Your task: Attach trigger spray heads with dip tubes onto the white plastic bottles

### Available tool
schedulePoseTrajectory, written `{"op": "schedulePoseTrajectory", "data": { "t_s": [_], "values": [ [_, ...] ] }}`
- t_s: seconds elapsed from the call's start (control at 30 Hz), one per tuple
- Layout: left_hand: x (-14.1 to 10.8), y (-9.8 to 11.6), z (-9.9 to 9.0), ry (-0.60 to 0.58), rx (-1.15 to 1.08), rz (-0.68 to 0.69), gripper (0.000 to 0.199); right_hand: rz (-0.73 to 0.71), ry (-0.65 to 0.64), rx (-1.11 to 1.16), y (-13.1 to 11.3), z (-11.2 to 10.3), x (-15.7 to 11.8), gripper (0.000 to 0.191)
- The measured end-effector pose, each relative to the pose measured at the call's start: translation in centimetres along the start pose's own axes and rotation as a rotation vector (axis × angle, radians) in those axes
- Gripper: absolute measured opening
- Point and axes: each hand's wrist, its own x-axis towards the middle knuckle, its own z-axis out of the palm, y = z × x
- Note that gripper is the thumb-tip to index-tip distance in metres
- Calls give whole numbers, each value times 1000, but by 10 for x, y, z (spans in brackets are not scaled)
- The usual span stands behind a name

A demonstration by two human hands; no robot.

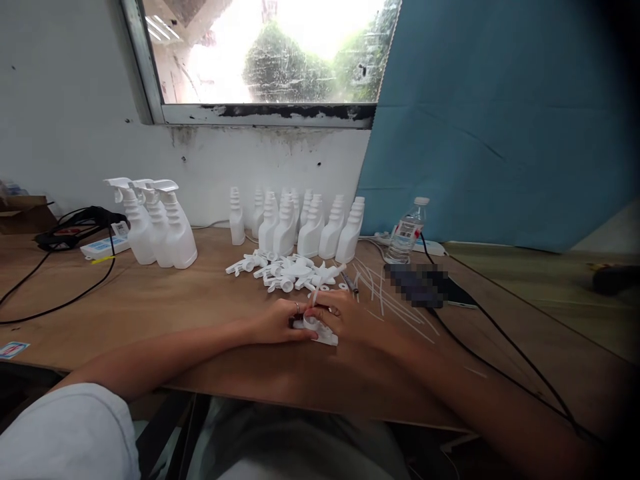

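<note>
Close to the table's front edge, my left hand (280, 321) is closed around a white trigger spray head (327, 335), its collar facing up between the fingers. My right hand (346, 316) meets it from the other side, thumb and fingers pinched over the collar. A thin white dip tube (317, 292) sticks up from that pinch; whether its lower end sits inside the spray head is hidden by my fingers. Just beyond my hands lies a heap of loose white spray heads (293, 270). More thin tubes (383, 293) are scattered to the right.
Several white bottles without heads (313, 230) stand behind the heap. Three bottles with spray heads (167, 230) are at left. A clear water bottle (407, 233), phone (457, 293), pen (350, 283) and black cables (520, 357) occupy the right; another cable (65, 310) crosses the left.
</note>
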Motion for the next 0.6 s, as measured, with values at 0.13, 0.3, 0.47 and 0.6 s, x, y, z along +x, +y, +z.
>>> {"op": "schedulePoseTrajectory", "data": {
  "t_s": [0.13, 0.3, 0.47, 0.6],
  "values": [
    [1, -5, 1, 10, 29, -33, 37, -4, -1, -1, -1, 3, 2, 27],
    [-1, 0, 1, 19, 24, 5, 41, 55, 14, 46, -1, 0, -1, 24],
    [4, -13, -27, 171, 72, 66, 39, 83, 31, 49, 3, -3, -6, 23],
    [30, -66, -88, 673, 343, -156, 24, 131, -63, 52, 1, -6, -7, 22]
  ]
}}
